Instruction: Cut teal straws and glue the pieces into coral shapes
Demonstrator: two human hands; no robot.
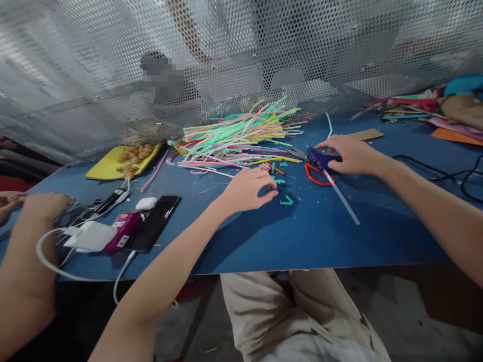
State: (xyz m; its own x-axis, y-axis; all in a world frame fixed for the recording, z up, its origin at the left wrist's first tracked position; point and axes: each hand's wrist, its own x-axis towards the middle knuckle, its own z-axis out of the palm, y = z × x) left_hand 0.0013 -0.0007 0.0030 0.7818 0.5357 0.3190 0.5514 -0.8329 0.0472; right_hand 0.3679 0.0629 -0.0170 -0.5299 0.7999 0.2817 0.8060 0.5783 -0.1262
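My right hand (345,153) is closed around a blue glue gun (319,158), from which a clear glue stick (345,201) sticks out toward me. Red-handled scissors (313,177) lie beneath the gun. Over the table's middle, my left hand (251,188) hovers with curled fingers, thumb and forefinger a little apart; whatever its other fingers may hold is hidden. Short green pieces (287,200) lie just right of it. Behind them is a big heap of pastel fuzzy sticks (237,130).
At left are a black phone (160,221), a purple power block (126,229), a white charger (92,236) and cables. A yellow tray (103,163) holds brown pieces. Another person's arm (35,226) rests far left. Mesh stands behind; cardboard (364,134) and black cable (433,168) lie right.
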